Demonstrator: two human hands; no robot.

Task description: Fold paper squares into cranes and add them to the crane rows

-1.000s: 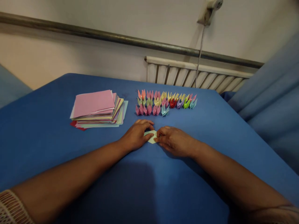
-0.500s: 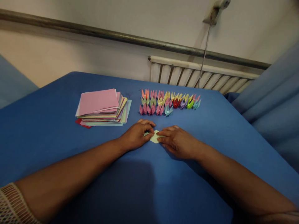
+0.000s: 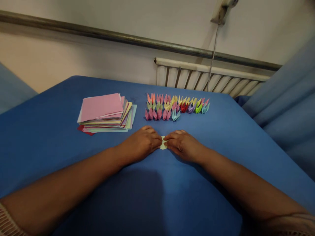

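Note:
A small pale green sheet of folded paper [image 3: 163,143] lies on the blue tabletop between my hands, mostly covered by fingers. My left hand [image 3: 145,141] is closed, its fingertips pressing the paper's left side. From the right, my right hand [image 3: 183,145] holds the other side down, with its fingers bent together on the paper. Just beyond the hands stand rows of small folded paper cranes [image 3: 167,106] in pink, yellow, red, purple, green and light blue.
A stack of coloured paper [image 3: 102,108], pink on top, sits on the left of the blue-covered table [image 3: 209,196]. Behind it are a wall, a metal rail [image 3: 123,39] and a white radiator [image 3: 182,65]. A blue curtain [image 3: 290,114] hangs at the right.
My left hand has turned over the paper, its fingers now closer together and pressed down. My right hand has shifted slightly. Less of the paper shows between them.

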